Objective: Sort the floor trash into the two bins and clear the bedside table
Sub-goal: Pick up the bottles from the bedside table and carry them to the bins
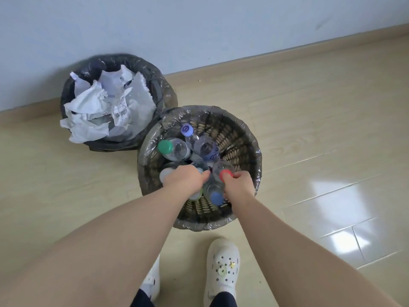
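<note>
Two lined bins are seen side by side on a pale wood-look floor (pixel 309 120) at the foot of a light wall (pixel 199 29); the wicker bin (pixel 254 151), nearer the person, is filled with clear plastic bottles, among them a green-capped bottle (pixel 174 148), a purple-capped bottle (pixel 203 146) and a blue-capped bottle (pixel 215 196); the dark bin (pixel 164 87) touching it, against the wall, is heaped with crumpled paper (pixel 88 103). Both hands are lowered into the wicker bin; the right hand (pixel 238 185) is curled with its fingertips pinched on the cap of a red-capped bottle (pixel 222 168); the left hand (pixel 186 178) is bent down over the bottles, fingers hidden, so whether anything is held cannot be told. White clogs (pixel 222 269) are planted just before the wicker bin.
</note>
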{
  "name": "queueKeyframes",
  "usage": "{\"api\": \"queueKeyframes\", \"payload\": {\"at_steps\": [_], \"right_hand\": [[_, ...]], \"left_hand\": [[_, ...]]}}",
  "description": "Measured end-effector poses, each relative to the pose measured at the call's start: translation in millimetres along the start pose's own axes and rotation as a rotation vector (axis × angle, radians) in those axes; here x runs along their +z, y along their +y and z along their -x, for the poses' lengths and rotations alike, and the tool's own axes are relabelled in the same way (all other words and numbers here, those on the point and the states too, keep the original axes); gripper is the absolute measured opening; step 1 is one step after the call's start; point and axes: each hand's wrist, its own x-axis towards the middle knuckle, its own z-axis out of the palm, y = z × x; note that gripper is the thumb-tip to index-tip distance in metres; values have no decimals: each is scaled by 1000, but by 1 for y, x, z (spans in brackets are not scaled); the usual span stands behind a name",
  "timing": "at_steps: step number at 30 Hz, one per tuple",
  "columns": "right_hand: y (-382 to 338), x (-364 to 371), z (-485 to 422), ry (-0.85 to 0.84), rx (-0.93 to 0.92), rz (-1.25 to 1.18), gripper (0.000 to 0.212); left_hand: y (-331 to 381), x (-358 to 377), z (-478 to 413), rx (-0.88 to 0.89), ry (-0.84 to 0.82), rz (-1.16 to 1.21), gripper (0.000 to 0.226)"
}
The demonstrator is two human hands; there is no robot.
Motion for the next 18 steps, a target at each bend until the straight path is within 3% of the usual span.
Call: {"api": "queueKeyframes", "payload": {"at_steps": [6,9,14,18], "right_hand": [[0,16,-8,-118,69,38,41],[-4,16,1,-153,110,4,38],[-20,-2,23,-153,119,0,27],[-46,-25,60,-158,97,-2,15]], "left_hand": [[-1,10,7,65,209,76,67],[-16,2,14,60,192,62,70],[-39,-24,36,65,136,35,40],[-47,-53,69,69,121,95,29]]}}
